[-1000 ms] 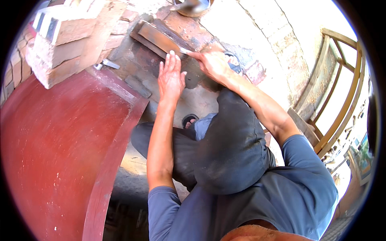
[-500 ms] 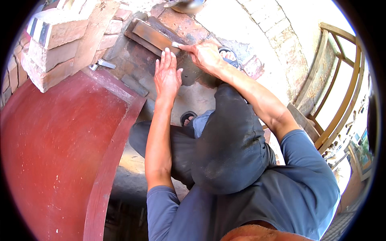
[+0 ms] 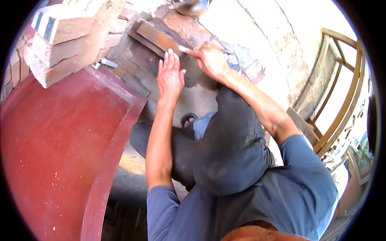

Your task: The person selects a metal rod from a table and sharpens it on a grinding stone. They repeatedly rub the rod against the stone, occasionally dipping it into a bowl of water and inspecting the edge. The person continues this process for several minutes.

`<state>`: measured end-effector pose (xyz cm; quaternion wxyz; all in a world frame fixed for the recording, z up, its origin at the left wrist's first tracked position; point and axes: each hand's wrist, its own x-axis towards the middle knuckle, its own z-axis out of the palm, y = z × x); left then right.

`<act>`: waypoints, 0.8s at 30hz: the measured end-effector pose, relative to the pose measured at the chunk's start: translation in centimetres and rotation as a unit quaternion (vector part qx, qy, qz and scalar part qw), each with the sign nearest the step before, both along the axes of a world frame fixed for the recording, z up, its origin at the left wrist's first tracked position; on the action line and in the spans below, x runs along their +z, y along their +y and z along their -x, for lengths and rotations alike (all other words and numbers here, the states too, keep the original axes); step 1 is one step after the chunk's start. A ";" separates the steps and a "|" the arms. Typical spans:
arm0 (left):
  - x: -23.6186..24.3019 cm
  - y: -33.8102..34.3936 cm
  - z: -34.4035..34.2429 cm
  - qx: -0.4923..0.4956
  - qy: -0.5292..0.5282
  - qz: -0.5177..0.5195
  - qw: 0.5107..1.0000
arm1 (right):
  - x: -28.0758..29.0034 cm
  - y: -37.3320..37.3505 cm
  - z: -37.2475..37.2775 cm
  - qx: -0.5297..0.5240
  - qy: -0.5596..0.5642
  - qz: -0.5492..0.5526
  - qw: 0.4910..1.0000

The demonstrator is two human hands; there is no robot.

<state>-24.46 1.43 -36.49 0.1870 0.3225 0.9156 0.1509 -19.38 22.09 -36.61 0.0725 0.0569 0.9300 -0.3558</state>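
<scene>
1 long brown block (image 3: 157, 37) lies low ahead; light, even pressure would likely serve best. Left hand (image 3: 169, 80), palm down, stretches straight fingers, nearly together, to its near edge, contact unclear. Right hand (image 3: 212, 62), angled leftward, grips a small pale-tipped tool (image 3: 182, 49) by the block's end.

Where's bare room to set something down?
Pale paving between the right hand and wooden frame; the broad red panel left of the left hand, its tilt unclear. Crowded: by the brown block, with both hands and a pale tool.
</scene>
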 end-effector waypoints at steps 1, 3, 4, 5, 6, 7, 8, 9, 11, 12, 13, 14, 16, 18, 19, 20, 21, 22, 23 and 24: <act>0.2 0.1 0.5 0.003 0.008 0.005 1.000 | -0.3 0.0 1.1 0.005 0.019 -0.006 1.000; -0.1 -0.5 -0.5 -0.002 -0.004 0.006 1.000 | 0.2 -0.3 0.4 0.014 -0.007 -0.006 1.000; 0.2 -0.6 -0.4 -0.005 -0.009 0.015 1.000 | 1.1 -0.3 -0.2 0.018 -0.027 -0.012 0.999; 0.2 -0.4 -0.2 -0.009 -0.010 0.022 1.000 | 1.7 0.2 -0.4 0.022 -0.043 -0.021 0.999; 0.0 -0.5 -0.2 -0.009 -0.012 0.010 1.000 | 0.5 0.1 -1.1 0.009 -0.044 -0.011 0.999; -0.1 0.0 0.3 -0.005 0.000 0.009 1.000 | 0.1 0.4 -0.5 0.012 -0.016 -0.017 1.000; 0.0 0.1 0.0 -0.004 0.000 0.013 1.000 | -0.3 0.1 -0.4 0.012 -0.001 -0.018 1.000; 0.2 0.2 -0.3 -0.003 -0.001 0.016 1.000 | -0.6 -0.1 -0.3 0.011 0.015 -0.020 1.000; 0.2 -0.1 0.0 -0.002 0.002 0.006 1.000 | -0.2 0.0 0.9 0.011 0.019 -0.002 1.000; 0.0 -0.4 -0.5 -0.007 -0.003 0.012 1.000 | 0.2 -0.1 0.0 0.011 -0.002 0.000 1.000; 0.0 -0.6 -0.3 -0.012 -0.001 0.017 1.000 | 0.6 -0.1 -0.3 0.011 -0.017 0.002 1.000; 0.1 -0.4 -0.3 -0.016 0.001 0.010 1.000 | 0.9 0.0 -1.0 0.007 -0.035 -0.005 0.999; -0.3 0.0 0.5 -0.007 0.010 0.005 1.000 | 0.5 0.3 -0.6 0.009 -0.009 -0.009 1.000; 0.0 -0.2 -0.4 -0.005 0.002 0.013 1.000 | 0.2 -0.5 0.3 0.019 -0.003 -0.023 1.000; -0.1 -0.3 0.2 0.001 0.010 -0.004 1.000 | 0.4 -0.3 2.0 0.018 0.005 -0.022 1.000; 0.0 -0.4 0.1 -0.007 0.004 0.006 1.000 | 0.0 -0.4 1.5 0.008 0.048 0.007 0.999; 0.1 -0.6 -0.3 -0.013 -0.002 0.016 1.000 | 0.4 -0.2 0.3 0.005 0.008 0.007 1.000; 0.2 -0.7 -0.2 -0.014 -0.004 0.015 1.000 | 1.3 -0.2 -0.5 0.004 -0.022 0.009 1.000; -0.2 -0.5 -0.4 -0.015 -0.007 0.008 1.000 | 1.6 0.1 -1.2 0.003 -0.054 0.006 0.999; -0.6 -0.6 -0.4 -0.004 -0.006 -0.008 1.000 | 1.2 0.1 -1.1 -0.004 -0.043 0.011 0.999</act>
